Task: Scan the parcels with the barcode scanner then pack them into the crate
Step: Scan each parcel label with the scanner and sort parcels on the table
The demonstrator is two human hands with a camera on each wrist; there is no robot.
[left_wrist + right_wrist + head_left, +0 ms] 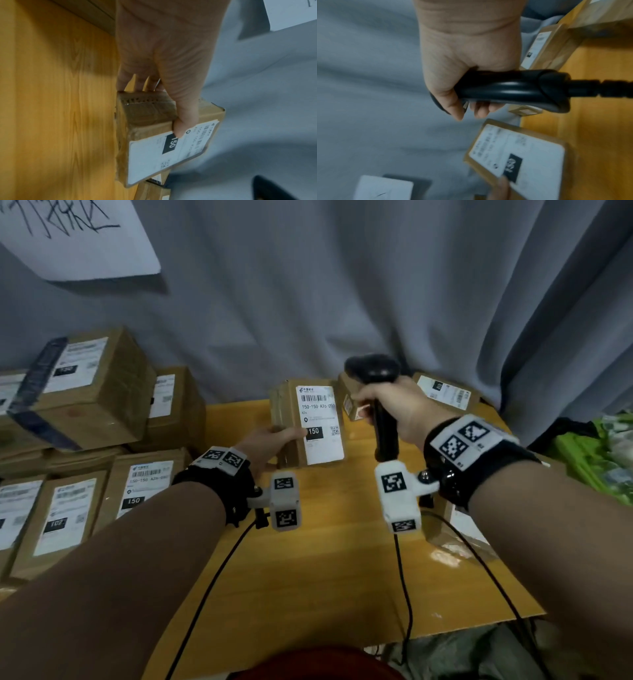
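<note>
Scanner (378,392) gripped in the right hand (407,409) sits just right of the labelled parcel (310,422); the left hand (270,445) grips that parcel, long axis running away from the person.

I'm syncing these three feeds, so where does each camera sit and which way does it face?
Head: on the head, looking forward and down at the wooden table; both forearms show.
Left wrist: along the left hand gripping the parcel.
Right wrist: along the right hand gripping the barcode scanner.
Shared: all three show the parcel's "150" label.
</note>
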